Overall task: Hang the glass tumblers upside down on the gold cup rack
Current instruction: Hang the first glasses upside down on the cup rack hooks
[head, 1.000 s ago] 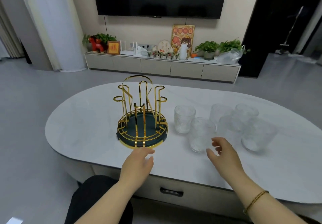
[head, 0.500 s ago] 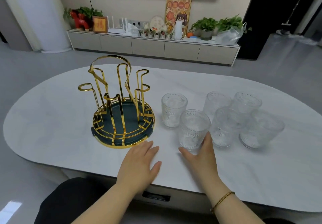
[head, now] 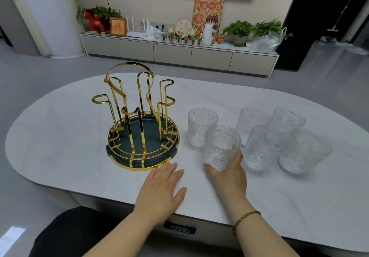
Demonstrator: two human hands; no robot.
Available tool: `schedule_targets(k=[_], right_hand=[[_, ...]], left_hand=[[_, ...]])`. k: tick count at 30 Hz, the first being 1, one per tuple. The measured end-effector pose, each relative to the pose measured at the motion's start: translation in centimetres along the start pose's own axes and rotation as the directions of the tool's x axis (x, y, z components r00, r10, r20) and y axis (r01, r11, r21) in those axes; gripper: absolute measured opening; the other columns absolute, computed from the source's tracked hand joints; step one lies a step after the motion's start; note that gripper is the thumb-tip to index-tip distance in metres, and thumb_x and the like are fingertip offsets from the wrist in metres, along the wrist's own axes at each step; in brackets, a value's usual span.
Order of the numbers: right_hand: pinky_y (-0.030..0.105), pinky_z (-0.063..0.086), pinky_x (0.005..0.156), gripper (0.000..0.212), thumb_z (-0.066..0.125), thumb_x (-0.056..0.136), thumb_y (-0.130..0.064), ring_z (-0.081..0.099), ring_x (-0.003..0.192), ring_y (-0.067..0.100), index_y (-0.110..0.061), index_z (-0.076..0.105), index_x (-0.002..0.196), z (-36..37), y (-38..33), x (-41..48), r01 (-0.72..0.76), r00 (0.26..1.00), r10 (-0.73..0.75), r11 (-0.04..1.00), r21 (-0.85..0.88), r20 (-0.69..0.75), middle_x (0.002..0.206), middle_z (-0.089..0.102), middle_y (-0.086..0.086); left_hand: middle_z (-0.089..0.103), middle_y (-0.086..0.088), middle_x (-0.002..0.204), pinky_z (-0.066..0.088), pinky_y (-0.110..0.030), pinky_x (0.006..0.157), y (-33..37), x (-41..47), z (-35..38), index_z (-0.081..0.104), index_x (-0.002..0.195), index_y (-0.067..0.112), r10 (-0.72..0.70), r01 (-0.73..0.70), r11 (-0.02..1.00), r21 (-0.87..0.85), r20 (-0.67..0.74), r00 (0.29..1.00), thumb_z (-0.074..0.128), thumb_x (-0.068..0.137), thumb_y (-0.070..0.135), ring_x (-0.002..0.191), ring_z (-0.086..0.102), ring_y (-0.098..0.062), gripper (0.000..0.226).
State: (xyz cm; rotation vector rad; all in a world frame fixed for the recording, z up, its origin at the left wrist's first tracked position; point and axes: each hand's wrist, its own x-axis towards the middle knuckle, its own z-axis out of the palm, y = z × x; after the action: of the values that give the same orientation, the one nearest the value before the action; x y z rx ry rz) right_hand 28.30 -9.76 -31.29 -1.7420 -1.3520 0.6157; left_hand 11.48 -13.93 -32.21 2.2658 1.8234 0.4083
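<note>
The gold cup rack (head: 139, 120) stands on the white oval table (head: 60, 132), its looped prongs bare over a dark green round base. To its right stand several embossed glass tumblers, all mouth up. My right hand (head: 227, 174) wraps around the base of the nearest tumbler (head: 222, 146), thumb on its left, fingers on its right. Another tumbler (head: 201, 126) stands just behind it. My left hand (head: 161, 184) lies flat on the table, fingers apart, just in front of the rack's base.
More tumblers cluster at the right, among them one (head: 261, 148) close beside my right hand and one (head: 303, 152) farther right. A drawer handle (head: 179, 227) shows under the table's near edge. A low TV cabinet (head: 179, 52) lines the far wall.
My right hand has closed around the nearest tumbler's base. My left hand stays flat by the rack. The camera has tipped further down and moved closer to the table.
</note>
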Motion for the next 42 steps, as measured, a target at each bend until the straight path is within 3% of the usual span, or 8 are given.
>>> schedule_targets(k=[9,14,17,20,27,31,36,42], right_hand=[[0.029,0.039,0.074,0.077,0.073,0.062,-0.028,0.054,0.102,0.030,-0.016,0.027,0.123,-0.3,-0.1,0.0,0.013,1.000,-0.013,0.996,0.089,0.001,0.118,0.055,0.008],[0.030,0.038,0.073,0.074,0.075,0.062,-0.023,0.050,0.091,0.020,-0.020,0.029,0.120,-0.6,-0.4,-0.2,0.022,1.000,-0.025,0.979,0.203,0.013,0.105,0.049,-0.003],[0.027,0.036,0.074,0.070,0.076,0.061,-0.021,0.046,0.091,0.011,-0.029,0.032,0.114,-1.2,-0.3,-0.8,0.034,0.999,-0.028,0.949,0.314,-0.025,0.100,0.047,-0.015],[0.020,0.035,0.068,0.068,0.078,0.059,-0.017,0.047,0.084,0.000,-0.036,0.032,0.104,-2.0,-0.6,-1.6,0.069,0.996,-0.045,0.932,0.357,-0.076,0.095,0.045,-0.027],[-0.003,0.037,0.056,0.063,0.078,0.054,-0.019,0.051,0.078,-0.019,-0.035,0.043,0.104,-5.4,-6.4,-1.1,0.257,0.964,-0.265,0.909,0.328,-0.019,0.097,0.051,-0.023],[0.001,0.042,0.051,0.049,0.070,0.066,-0.002,0.057,0.068,-0.017,-0.032,0.047,0.098,-7.4,-9.9,0.2,0.268,0.941,-0.325,0.885,0.382,0.092,0.096,0.055,-0.014],[0.023,0.044,0.067,0.036,0.071,0.066,-0.014,0.057,0.086,0.017,-0.031,0.047,0.087,-8.8,-13.2,2.4,0.248,0.940,-0.311,0.904,0.349,0.139,0.097,0.059,0.002],[0.019,0.037,0.065,0.063,0.074,0.061,-0.030,0.049,0.089,0.011,-0.025,0.042,0.116,-9.5,-17.8,3.8,0.387,0.900,-0.383,0.922,0.023,0.208,0.101,0.051,-0.010]], left_hand=[[0.025,0.007,0.151,0.011,-0.028,0.113,-0.5,-0.5,-1.7,0.029,0.136,0.028,-0.025,0.035,0.985,-0.167,0.064,0.998,0.044,0.092,0.037,0.139,0.016,-0.010,0.048],[0.055,0.008,0.127,0.027,-0.018,0.097,-2.4,-1.4,-5.2,0.055,0.117,0.025,-0.080,0.026,0.956,-0.291,-0.175,0.981,0.054,0.088,0.024,0.118,0.042,-0.004,0.029],[0.059,0.003,0.121,0.031,-0.021,0.091,-4.7,-2.0,-6.7,0.059,0.112,0.022,-0.215,0.122,0.943,-0.310,-0.285,0.934,0.056,0.087,0.017,0.106,0.043,-0.004,0.025],[0.052,-0.001,0.132,0.035,-0.029,0.097,-5.9,-2.1,-6.3,0.051,0.121,0.020,-0.355,0.242,0.893,-0.379,-0.264,0.897,0.054,0.088,0.016,0.120,0.043,-0.015,0.034],[0.017,0.000,0.153,0.015,-0.033,0.114,-5.5,-0.6,-4.4,0.019,0.140,0.021,-0.322,0.262,0.926,-0.272,-0.206,0.924,0.050,0.090,0.033,0.141,0.011,-0.018,0.061],[0.007,0.001,0.155,0.009,-0.036,0.115,-5.8,-0.1,-4.1,0.010,0.141,0.023,-0.290,0.267,0.947,-0.177,-0.125,0.949,0.043,0.091,0.041,0.142,-0.003,-0.018,0.063],[0.000,0.001,0.156,0.008,-0.038,0.116,-6.3,-0.1,-4.1,0.002,0.142,0.025,-0.253,0.248,0.966,-0.074,-0.079,0.964,0.043,0.090,0.045,0.142,-0.007,-0.019,0.068],[-0.004,0.002,0.156,0.004,-0.038,0.116,-6.9,-0.6,-4.2,-0.002,0.141,0.027,-0.227,0.225,0.973,-0.042,-0.045,0.973,0.041,0.090,0.048,0.141,-0.011,-0.017,0.070]])
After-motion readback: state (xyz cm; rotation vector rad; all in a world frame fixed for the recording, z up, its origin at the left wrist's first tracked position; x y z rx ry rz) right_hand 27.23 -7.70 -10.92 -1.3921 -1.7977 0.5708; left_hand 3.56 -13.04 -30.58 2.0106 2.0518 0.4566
